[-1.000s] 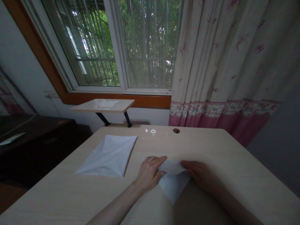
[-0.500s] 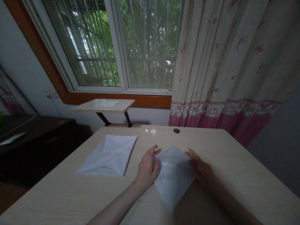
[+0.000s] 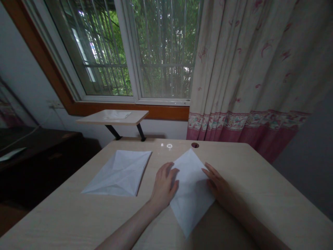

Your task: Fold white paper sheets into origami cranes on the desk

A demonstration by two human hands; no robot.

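Observation:
A white square sheet of paper (image 3: 191,198) lies on the table, turned so that one corner points at me and another at the window. At its left edge rests my left hand (image 3: 165,184), fingers apart and slightly curled, the fingertips on the paper. My right hand (image 3: 217,184) is at the right edge, its fingers stretched out and touching the sheet. Neither hand appears to pinch the paper. A stack of white paper squares (image 3: 121,172) with crease lines lies to the left of my left hand.
The pale wooden table (image 3: 260,194) has a round cable hole (image 3: 195,145) near its back edge. A small raised shelf (image 3: 91,119) on black legs stands at the back left, bearing a white paper piece (image 3: 119,115). A floral curtain (image 3: 244,69) hangs behind on the right.
The far corner of the sheet has opened out toward the window, so the paper reaches farther back and looks flatter. My hands have hardly moved; the fingers are a little more spread.

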